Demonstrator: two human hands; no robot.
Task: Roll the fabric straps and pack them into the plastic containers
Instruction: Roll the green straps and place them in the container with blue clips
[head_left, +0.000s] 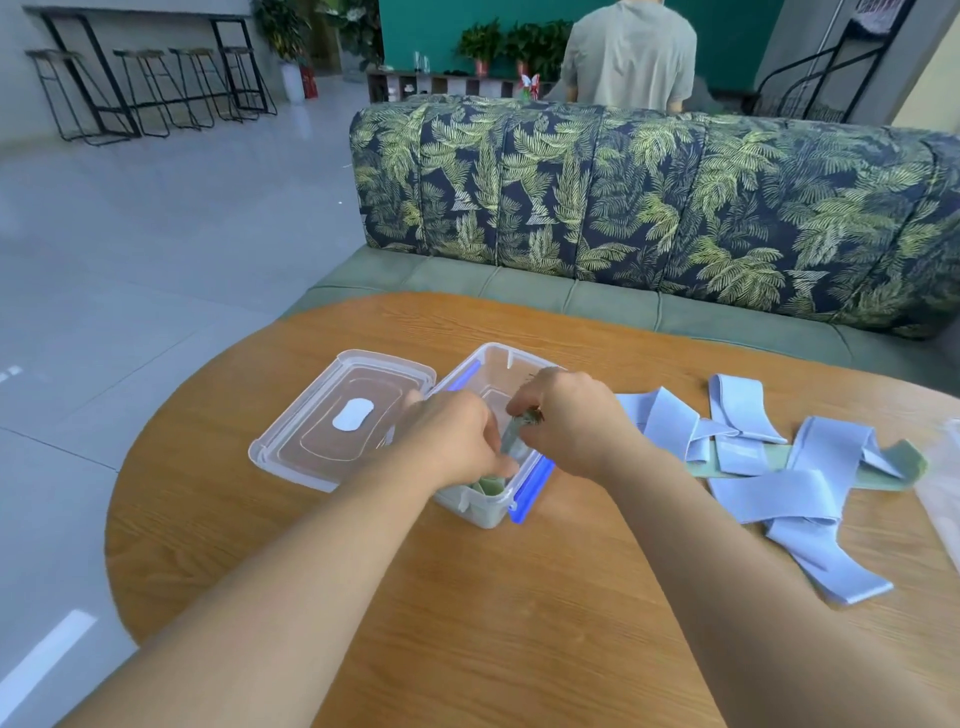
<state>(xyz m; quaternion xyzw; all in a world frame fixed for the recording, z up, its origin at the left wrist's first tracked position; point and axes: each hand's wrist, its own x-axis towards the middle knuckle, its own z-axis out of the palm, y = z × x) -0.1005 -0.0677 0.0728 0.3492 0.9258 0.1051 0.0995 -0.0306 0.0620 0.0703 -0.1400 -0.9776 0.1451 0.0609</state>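
Sofa (649, 208) behind the container: leaf-print quilted back, plain green seat. Round wood-grain tabletop (467, 597) under everything.

Right of the container, apart from it: a loose pile of flat light-blue straps (779, 493), unrolled and overlapping, with a flat green one (909, 460) running under them.

Lid (343, 421): clear plastic, rounded rectangle, white oval label in the middle. It lies flat against the container's left side.

Container (524, 499): clear plastic box with rounded corners and blue clips on both long sides, open.

Both hands are over the container. Left grip (452, 441): fingers curled down into the near end, closed on the lower part of the green strap (511, 439). Right grip (571, 421): thumb and fingers pinch the strap's top end just above the rim, so the strap runs tilted between the two grips. The rest of it sits folded or coiled against the container's near wall, partly hidden by the left fingers; can't tell how tight.
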